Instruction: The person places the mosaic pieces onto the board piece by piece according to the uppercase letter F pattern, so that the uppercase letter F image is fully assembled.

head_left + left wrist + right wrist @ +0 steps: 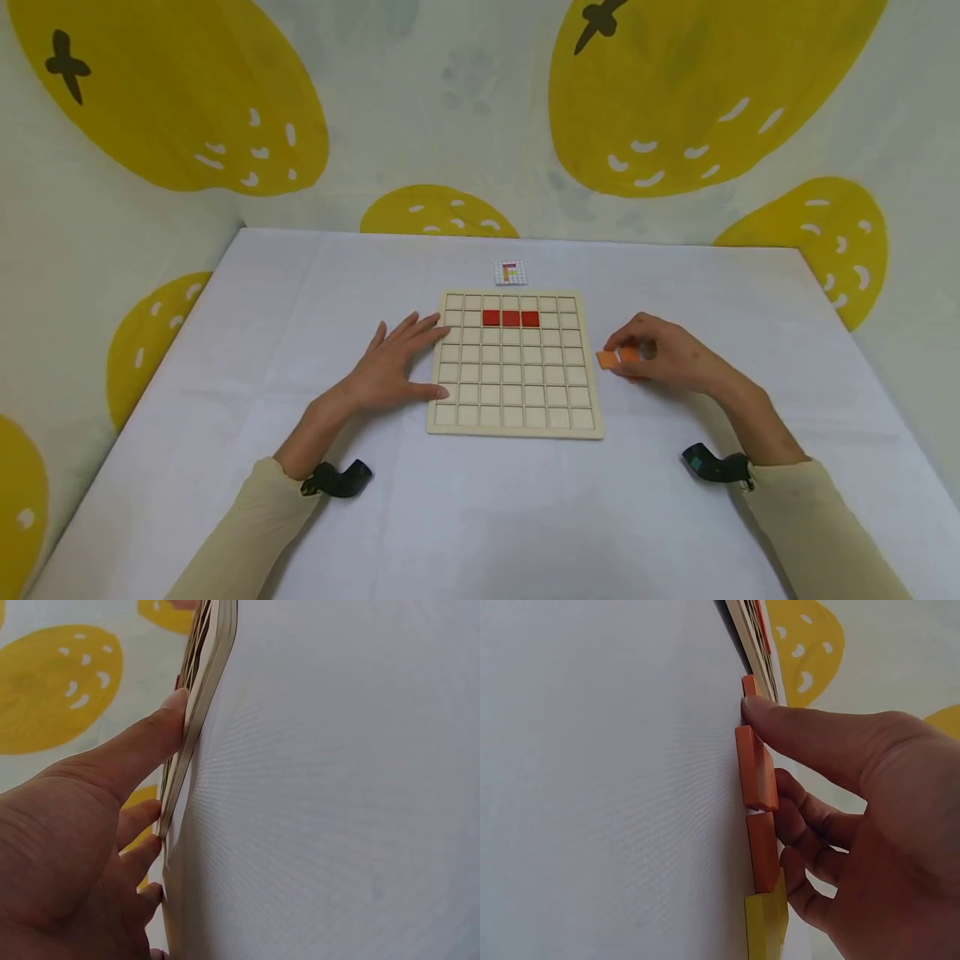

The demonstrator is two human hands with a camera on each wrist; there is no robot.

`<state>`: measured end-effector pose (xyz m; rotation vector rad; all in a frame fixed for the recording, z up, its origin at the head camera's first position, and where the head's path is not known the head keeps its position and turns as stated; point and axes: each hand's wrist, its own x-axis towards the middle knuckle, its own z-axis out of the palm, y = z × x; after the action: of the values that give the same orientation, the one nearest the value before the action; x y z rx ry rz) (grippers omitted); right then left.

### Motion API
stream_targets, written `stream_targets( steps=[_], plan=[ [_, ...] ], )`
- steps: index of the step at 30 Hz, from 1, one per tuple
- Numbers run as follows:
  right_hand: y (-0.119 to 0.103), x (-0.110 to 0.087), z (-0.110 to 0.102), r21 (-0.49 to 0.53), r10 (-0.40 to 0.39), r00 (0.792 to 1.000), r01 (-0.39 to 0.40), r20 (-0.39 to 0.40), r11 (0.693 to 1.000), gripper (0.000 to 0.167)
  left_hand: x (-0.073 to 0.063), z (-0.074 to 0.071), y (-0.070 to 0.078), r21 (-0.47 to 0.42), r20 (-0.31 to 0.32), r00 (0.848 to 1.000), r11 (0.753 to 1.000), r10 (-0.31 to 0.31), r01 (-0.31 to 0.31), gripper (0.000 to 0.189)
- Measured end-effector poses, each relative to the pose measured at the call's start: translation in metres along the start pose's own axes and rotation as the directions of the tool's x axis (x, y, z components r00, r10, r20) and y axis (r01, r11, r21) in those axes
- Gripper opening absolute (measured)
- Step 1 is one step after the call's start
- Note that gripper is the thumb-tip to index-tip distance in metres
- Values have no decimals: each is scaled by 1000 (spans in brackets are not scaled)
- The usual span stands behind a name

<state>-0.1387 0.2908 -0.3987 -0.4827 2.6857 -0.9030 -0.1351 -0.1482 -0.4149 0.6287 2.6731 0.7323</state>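
A pale wooden grid board (516, 432) lies flat on the table, with three red square tiles (511, 318) side by side in its second row. My left hand (390, 367) rests along the board's left edge, fingers spread and thumb on the rim (196, 712). Just right of the board, my right hand (671, 354) pinches an orange tile (605, 360) between thumb and index finger, low over the table. More orange tiles (761, 851) and a yellow tile (763, 926) lie under and beside that hand; in the head view the hand hides the yellow.
Behind the board lies a small pattern card (511, 272) printed with a coloured grid. A white cloth covers the table (525, 517). Fabric walls (450, 100) with yellow fruit prints stand at the back and left. Each wrist carries a black camera mount (716, 465).
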Motion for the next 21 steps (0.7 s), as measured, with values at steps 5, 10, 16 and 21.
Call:
stream_targets(
  steps=[5,10,16,21],
  plan=[
    [-4,3,1,34,52,999,-52,2,998,26,-1,0,-1,-1,2,1000,1000,-1,1,94],
    [-7,8,3,9,87,996,-87,-14,996,28,-1,1,0,-13,2,1000,1000,1,-1,93],
    [-12,15,7,3,87,995,-87,-39,996,29,-2,0,1,-19,1,1000,1000,-3,3,93],
    [-16,20,10,21,84,994,-83,-69,996,29,-1,0,1,-13,0,1000,1000,-5,5,93]
  ],
)
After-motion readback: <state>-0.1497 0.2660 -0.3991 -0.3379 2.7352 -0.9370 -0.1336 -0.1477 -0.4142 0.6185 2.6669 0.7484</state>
